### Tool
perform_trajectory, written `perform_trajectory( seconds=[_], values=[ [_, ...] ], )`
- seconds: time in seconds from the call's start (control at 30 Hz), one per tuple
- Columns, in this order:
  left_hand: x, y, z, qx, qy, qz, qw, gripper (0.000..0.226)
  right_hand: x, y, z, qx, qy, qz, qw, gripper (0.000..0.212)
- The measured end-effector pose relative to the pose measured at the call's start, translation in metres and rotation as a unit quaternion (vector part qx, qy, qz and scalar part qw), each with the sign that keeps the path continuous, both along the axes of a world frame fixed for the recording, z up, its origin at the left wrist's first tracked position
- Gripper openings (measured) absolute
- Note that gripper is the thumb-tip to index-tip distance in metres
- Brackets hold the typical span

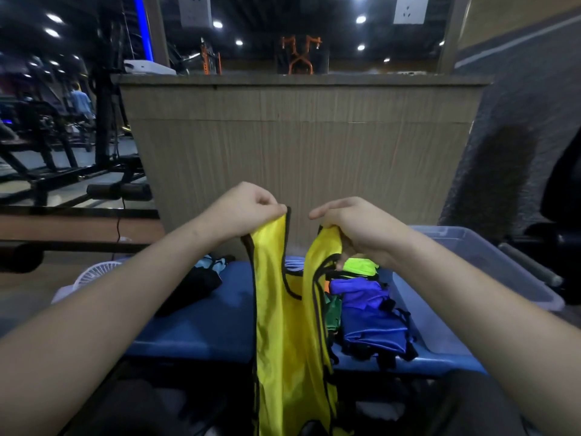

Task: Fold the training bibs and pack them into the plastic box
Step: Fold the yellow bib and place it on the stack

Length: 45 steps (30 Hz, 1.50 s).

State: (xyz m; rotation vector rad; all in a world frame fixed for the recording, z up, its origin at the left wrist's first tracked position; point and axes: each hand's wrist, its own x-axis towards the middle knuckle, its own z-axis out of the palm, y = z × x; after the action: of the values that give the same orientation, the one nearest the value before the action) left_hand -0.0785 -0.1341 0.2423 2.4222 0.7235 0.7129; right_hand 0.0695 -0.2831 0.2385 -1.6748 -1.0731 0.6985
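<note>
Beyond the left edge of the blue padded worktop [207, 319], a small white fan [94, 273] stands lower down, partly hidden by the left forearm. On the worktop's far left part lies a black garment [191, 286] with a light-blue piece of cloth [210, 264] just behind it. Left hand [248, 209]: raised above the worktop, fingers curled, thumb and fingertips pinching the left shoulder strap of a yellow training bib [289, 341] with black trim. The bib hangs upright from both straps, its body dropping past the worktop's near edge and out of view at the bottom. Right hand [355, 228]: at similar height, fingers curled round the bib's right shoulder strap, gripping it; the two hands are near each other but apart. Right of the hanging bib, on the worktop's right part, a loose pile of bibs [367, 313] shows neon green, orange, purple, dark green and blue, all black-trimmed. At the worktop's right edge stands the translucent plastic box [490, 265]; its contents cannot be made out. A wood-grain counter [298, 136] rises behind the worktop.
</note>
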Motion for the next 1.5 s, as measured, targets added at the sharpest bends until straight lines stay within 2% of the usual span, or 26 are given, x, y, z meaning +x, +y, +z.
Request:
perform_trajectory(
  seconds=[0.13,0.4,0.43,0.53,0.57,0.7,0.8,1.0,1.17,1.3,1.37,1.5],
  values=[
    [0.007,-0.006,-0.005,0.005,0.007,-0.039,0.999,0.031,-0.014,0.004,0.001,0.017,0.075,0.052,0.996,0.021],
    [0.004,-0.009,-0.004,0.018,0.018,-0.075,0.997,0.022,-0.027,0.013,-0.004,0.001,0.107,0.106,0.989,0.019],
    [0.003,-0.009,-0.005,0.011,0.025,-0.082,0.996,0.028,-0.028,0.013,-0.005,0.002,0.111,0.110,0.988,0.018],
    [-0.006,-0.008,-0.006,-0.051,0.035,-0.087,0.994,0.068,-0.029,0.013,-0.006,0.000,0.121,0.117,0.986,0.019],
    [-0.009,-0.007,-0.006,-0.067,0.043,-0.095,0.992,0.072,-0.028,0.013,-0.006,-0.001,0.125,0.115,0.985,0.019],
    [-0.023,-0.011,-0.005,-0.095,0.089,-0.188,0.973,0.038,-0.023,0.014,-0.010,-0.004,0.120,0.121,0.985,0.037],
    [-0.028,-0.012,-0.009,-0.079,0.087,-0.199,0.973,0.039,-0.021,0.013,-0.012,-0.002,0.122,0.127,0.984,0.039],
    [-0.030,-0.011,-0.015,-0.049,0.069,-0.174,0.981,0.026,-0.017,0.016,-0.018,-0.012,0.026,0.129,0.991,0.023],
    [-0.030,-0.013,-0.011,-0.025,0.047,-0.137,0.989,0.037,-0.012,0.016,-0.022,-0.038,-0.127,0.106,0.985,0.016],
    [-0.032,-0.010,-0.012,-0.028,0.065,-0.135,0.988,0.036,-0.001,0.019,-0.027,0.004,-0.274,0.050,0.960,0.020],
    [-0.033,-0.009,-0.014,-0.037,0.066,-0.138,0.988,0.034,0.000,0.020,-0.029,0.029,-0.277,0.067,0.958,0.019],
    [-0.034,-0.005,-0.017,-0.068,0.054,-0.160,0.983,0.031,0.001,0.020,-0.035,0.044,-0.224,0.110,0.967,0.021]
  ],
)
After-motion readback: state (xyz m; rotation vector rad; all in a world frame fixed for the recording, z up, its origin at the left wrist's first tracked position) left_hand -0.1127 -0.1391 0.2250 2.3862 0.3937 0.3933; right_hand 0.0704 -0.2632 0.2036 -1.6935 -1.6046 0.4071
